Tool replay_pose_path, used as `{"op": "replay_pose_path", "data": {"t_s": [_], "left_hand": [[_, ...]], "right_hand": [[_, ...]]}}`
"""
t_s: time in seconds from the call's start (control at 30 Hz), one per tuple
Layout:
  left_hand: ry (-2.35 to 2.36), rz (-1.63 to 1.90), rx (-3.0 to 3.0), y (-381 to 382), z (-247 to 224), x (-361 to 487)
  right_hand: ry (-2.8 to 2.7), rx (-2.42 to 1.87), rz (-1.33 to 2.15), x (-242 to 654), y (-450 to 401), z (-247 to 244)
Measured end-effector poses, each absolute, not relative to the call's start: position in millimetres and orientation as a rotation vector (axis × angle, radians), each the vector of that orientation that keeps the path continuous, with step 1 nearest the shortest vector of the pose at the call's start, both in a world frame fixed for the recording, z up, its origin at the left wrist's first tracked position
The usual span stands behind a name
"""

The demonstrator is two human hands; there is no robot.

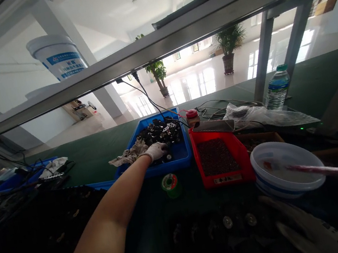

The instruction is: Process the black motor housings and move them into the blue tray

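My left hand (pixel 155 151), in a pale glove, reaches into a blue bin (pixel 187 149). Its fingers touch the small black parts (pixel 165 130) heaped there; what they hold, if anything, is hidden. A crumpled cloth (pixel 131 153) hangs over the bin's left edge, beside the wrist. My right hand (pixel 311 228), gloved too, is low at the right, dim and blurred, above the dark work area. Near it lie rows of black parts with round metal pieces (pixel 227 222). I cannot make out its fingers or anything in them.
A green solder spool (pixel 171 186) stands before the blue bin. To its right are a red bin (pixel 243 161) of small dark pieces with a phone (pixel 214 126) on its back edge, a white tub (pixel 289 166) with a stick, plastic wrap and a water bottle (pixel 277 87).
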State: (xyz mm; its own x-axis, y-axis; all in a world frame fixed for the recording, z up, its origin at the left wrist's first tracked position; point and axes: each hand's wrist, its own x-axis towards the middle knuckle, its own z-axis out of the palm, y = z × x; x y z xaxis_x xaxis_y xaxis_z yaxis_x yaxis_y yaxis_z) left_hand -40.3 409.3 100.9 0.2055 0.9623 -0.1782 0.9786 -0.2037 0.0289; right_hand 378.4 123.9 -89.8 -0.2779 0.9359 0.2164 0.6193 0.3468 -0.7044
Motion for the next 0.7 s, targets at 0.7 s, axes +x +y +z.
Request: {"op": "replay_pose_path", "data": {"t_s": [0.7], "left_hand": [[1.964, -0.198, 2.422, 403, 97, 13]], "right_hand": [[-2.007, -1.62, 0.609, 370, 126, -63]]}}
